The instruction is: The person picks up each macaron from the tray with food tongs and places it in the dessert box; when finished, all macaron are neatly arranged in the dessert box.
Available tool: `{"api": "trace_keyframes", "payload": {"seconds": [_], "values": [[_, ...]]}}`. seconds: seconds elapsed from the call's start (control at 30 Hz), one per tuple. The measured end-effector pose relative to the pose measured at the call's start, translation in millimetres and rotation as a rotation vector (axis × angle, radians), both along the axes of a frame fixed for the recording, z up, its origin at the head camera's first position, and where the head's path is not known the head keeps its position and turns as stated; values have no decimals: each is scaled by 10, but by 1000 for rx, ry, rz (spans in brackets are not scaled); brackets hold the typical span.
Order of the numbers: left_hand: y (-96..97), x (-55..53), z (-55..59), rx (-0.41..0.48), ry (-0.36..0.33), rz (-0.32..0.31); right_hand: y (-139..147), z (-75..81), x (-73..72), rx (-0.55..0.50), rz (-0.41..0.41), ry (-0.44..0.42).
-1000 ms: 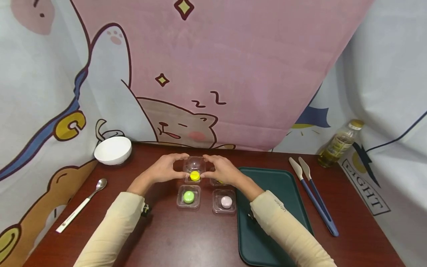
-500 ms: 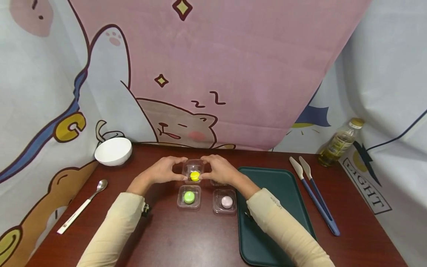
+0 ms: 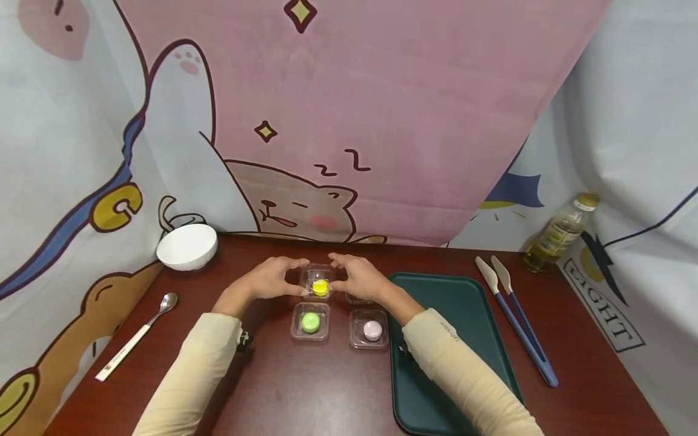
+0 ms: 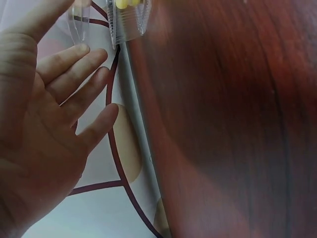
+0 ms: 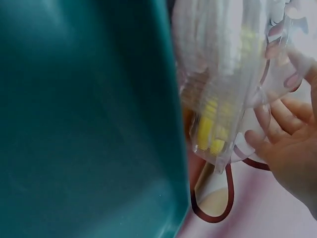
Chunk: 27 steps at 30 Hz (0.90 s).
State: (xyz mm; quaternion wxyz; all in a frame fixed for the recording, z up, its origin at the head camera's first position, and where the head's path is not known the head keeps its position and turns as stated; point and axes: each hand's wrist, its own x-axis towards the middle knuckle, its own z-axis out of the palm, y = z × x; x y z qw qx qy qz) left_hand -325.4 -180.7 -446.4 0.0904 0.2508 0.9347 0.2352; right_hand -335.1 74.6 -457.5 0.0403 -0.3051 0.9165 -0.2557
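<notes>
my left hand point(image 3: 268, 280) and right hand point(image 3: 361, 280) pinch the clear box point(image 3: 318, 280) with the yellow macaron point(image 3: 320, 287) on the desk point(image 3: 305, 387).

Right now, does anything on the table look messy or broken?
Nothing looks spilled or broken. The left hand and right hand hold the clear box with the yellow macaron; the green one and pink one sit flat. The spoon lies slanted, nothing more.

Dark red-brown table point(image 3: 305, 387) with bowl point(image 3: 186, 246), spoon point(image 3: 136, 336), clear macaron boxes point(image 3: 310, 321), green tray point(image 3: 452, 351), tongs point(image 3: 515, 318), bottle point(image 3: 557, 234).
</notes>
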Motion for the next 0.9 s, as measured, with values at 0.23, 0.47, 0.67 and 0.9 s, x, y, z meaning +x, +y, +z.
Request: {"api": "trace_keyframes", "payload": {"seconds": [0.23, 0.47, 0.67, 0.9], "values": [[-30, 23, -17, 24, -3, 50, 20, -19, 10, 89, -21, 4], [-34, 20, -48, 36, -5, 47, 13, -50, 14, 120, -37, -2], [-43, 21, -74, 20, -44, 43, -2, -62, 25, 149, -37, -24], [-46, 5, -118, 2, -38, 27, -17, -86, 25, 166, -13, -7]]}}
